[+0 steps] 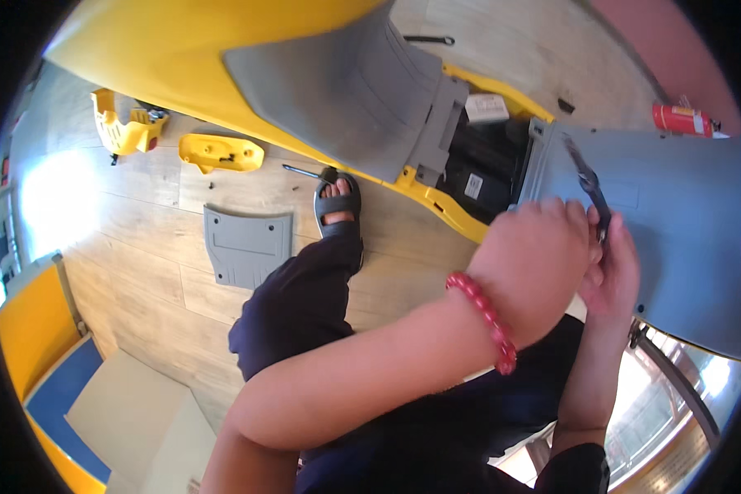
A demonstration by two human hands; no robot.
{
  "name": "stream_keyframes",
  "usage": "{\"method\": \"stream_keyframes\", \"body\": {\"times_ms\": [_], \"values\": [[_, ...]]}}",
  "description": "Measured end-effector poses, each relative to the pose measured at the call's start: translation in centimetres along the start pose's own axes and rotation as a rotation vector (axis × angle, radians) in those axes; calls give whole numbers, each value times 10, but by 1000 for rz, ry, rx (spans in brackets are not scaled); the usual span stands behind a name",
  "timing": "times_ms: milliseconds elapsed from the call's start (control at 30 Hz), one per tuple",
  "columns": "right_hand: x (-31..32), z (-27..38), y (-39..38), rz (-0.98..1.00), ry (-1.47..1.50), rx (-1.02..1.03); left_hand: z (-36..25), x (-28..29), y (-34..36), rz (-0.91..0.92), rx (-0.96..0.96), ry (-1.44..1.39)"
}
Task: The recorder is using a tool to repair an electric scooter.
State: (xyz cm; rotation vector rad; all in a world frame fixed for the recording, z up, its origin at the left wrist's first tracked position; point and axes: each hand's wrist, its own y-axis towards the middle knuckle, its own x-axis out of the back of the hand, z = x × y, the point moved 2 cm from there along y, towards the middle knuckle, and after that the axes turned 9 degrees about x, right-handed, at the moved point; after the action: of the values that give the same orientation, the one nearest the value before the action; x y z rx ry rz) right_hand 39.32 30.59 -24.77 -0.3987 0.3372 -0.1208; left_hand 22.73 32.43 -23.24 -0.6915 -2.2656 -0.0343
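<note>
Dark pliers (589, 181) point up and away, their tips a little blurred. My right hand (613, 276) is closed around their handles. Close against it, my left hand (539, 251) is curled shut with its knuckles up; what its fingers hold is hidden. A red bead bracelet circles my left wrist. Beyond my hands lies a yellow and grey scooter body (321, 90) with an uncovered bay (490, 156) holding a black block. The blue-grey footboard (675, 206) stretches out to the right of the pliers.
A grey cover panel (247, 247), a yellow plastic tray-shaped part (221, 154), another yellow part (128, 123) and a screwdriver (303, 171) lie on the wooden floor. A wrench (430, 39) is behind the scooter. A red fire extinguisher (683, 120) sits far right; an open cardboard box (132, 407) stands lower left.
</note>
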Motion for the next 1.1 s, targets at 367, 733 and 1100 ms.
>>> {"method": "stream_keyframes", "body": {"times_ms": [367, 733, 1100], "values": [[-35, -12, -62, 29, -290, 20, -7, 31, 3, 109, -5, -1028], [-71, 43, -64, 37, -437, 469, -7, 20, -13, 102, -427, -851], [-130, 77, -29, -140, -574, 721, 1, 51, -14, 549, -184, -1557]]}}
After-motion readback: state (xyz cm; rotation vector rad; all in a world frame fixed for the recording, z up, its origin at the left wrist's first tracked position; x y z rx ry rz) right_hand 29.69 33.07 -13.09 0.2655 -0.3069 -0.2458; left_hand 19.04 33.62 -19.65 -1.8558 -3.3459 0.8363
